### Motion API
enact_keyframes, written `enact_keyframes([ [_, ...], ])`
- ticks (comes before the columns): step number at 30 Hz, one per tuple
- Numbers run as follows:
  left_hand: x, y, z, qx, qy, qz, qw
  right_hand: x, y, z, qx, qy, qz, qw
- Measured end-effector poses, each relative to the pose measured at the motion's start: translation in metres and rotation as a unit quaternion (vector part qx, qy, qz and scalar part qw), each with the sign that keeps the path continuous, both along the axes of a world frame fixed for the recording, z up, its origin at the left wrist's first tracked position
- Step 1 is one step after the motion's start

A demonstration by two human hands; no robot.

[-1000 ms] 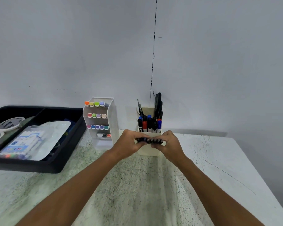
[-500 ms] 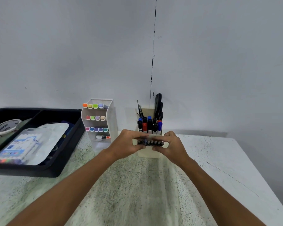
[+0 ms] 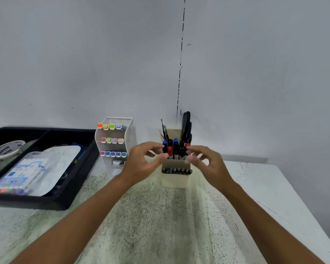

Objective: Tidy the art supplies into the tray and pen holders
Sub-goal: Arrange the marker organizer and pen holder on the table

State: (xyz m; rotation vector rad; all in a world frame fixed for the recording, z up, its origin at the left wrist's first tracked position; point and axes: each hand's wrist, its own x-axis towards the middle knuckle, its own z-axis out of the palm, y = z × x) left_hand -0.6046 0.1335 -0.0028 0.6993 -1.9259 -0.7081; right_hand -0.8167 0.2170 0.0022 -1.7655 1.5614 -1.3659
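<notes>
- Head view: row of dark pens [image 3: 177, 170] now sits in the front compartment of the cream pen holder [image 3: 175, 180], tips up, only their ends showing above the rim.
- Change: half a second ago I had both hands clamped on that bundle right at the holder's front; now the bundle is dropped in and both hands are off it.
- Left hand [image 3: 141, 162] is just left of the holder, fingers loosely curled, gripping nothing as far as I can see; fingertips are blurred near the marker caps.
- Right hand [image 3: 208, 162] is just right of the holder, also empty, fingers relaxed, motion-blurred.
- Hands are apart, holder between them.
- My read: this pen batch is stowed, the step is done, and the hands are free for whatever is next.
- Behind the pens: taller markers [image 3: 174, 148] with black, blue and red caps, then scissors [image 3: 187, 124] and thin brushes [image 3: 164, 128] at the back.
- Further left: white tiered marker rack [image 3: 114, 141], rows of coloured caps.
- Far left: black tray [image 3: 69, 199] holding tape rolls and a plastic-wrapped pack; its left end is cut off by the frame.
- Hard to tell: pen count, whether fingertips touch the caps, tray's deeper contents.
- No loose supplies visible on the speckled table [image 3: 160, 225].
</notes>
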Motion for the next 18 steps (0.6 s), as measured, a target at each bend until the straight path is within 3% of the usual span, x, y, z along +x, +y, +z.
enact_keyframes([
  [4,-0.01,-0.008,0.013,0.107,0.072,0.028,0.991,0.012,-0.029,0.034,-0.042,-0.013,-0.039,0.998],
  [7,-0.018,-0.015,0.018,0.231,0.124,0.034,0.964,0.027,-0.058,0.056,0.003,0.001,-0.021,1.0],
  [11,-0.028,-0.028,0.026,0.398,0.187,0.021,0.898,0.044,-0.091,0.07,0.124,-0.02,-0.032,0.992],
  [18,-0.038,-0.037,0.036,0.432,0.185,0.01,0.882,0.049,-0.105,0.079,0.258,-0.134,-0.033,0.956],
])
